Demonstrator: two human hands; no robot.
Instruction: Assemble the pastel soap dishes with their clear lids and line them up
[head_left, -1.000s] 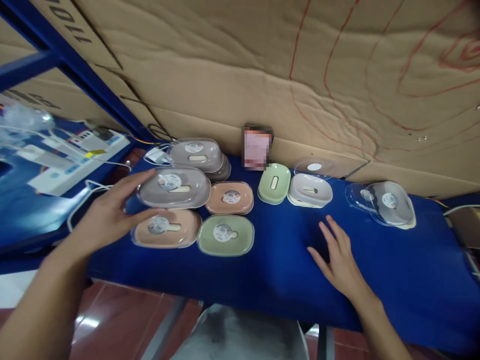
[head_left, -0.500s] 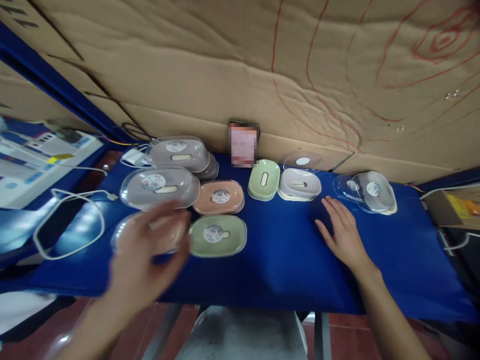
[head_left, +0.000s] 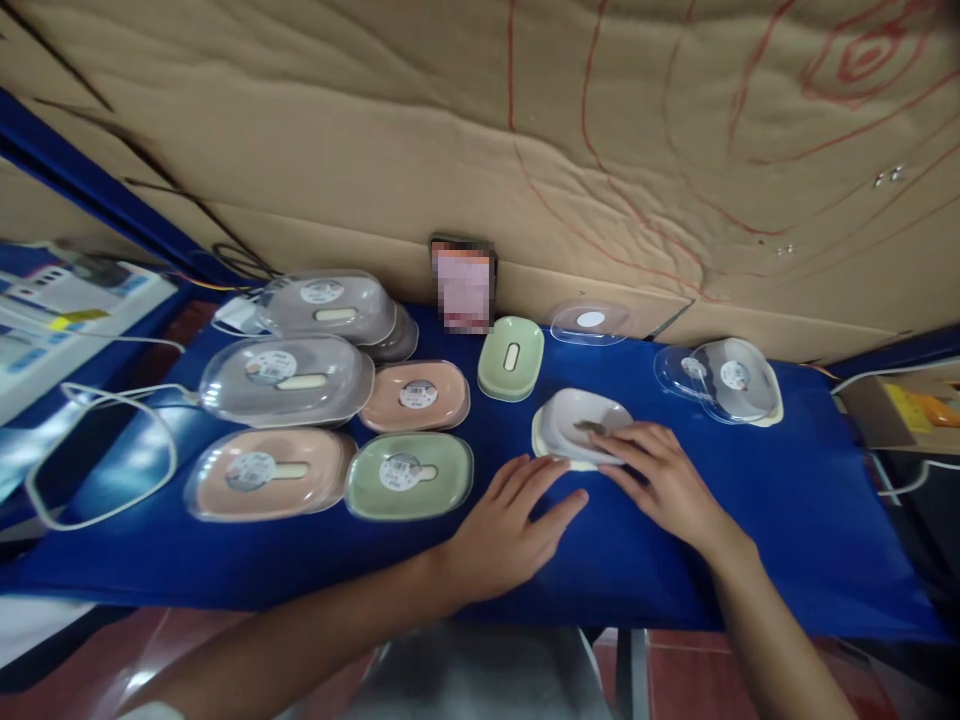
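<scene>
A light grey oval dish [head_left: 576, 415] sits on a cream base at the middle of the blue table, a little tilted. My right hand [head_left: 664, 480] holds its right front rim, fingers over the inside and thumb low at the front. Just left of it, my left hand [head_left: 517, 530] is open, fingers stretched out by the dish's front edge and nothing in them. Behind the dish lies a clear lid [head_left: 589, 322] with a white round label. A green oval dish [head_left: 511, 358] stands uncovered to the left.
On the left are several lidded dishes: a green one [head_left: 409, 475], pink ones [head_left: 270, 475], grey ones [head_left: 289, 380]. A grey lidded dish [head_left: 739, 378] lies at right with a loose clear lid. A small blurred screen [head_left: 463, 285] leans on the cardboard wall [head_left: 337, 170]. A white cable [head_left: 176, 440] curls at left.
The light grey dish has come forward from beside the green dish, with my right hand now on it. My left hand has moved right from the lidded dishes towards it.
</scene>
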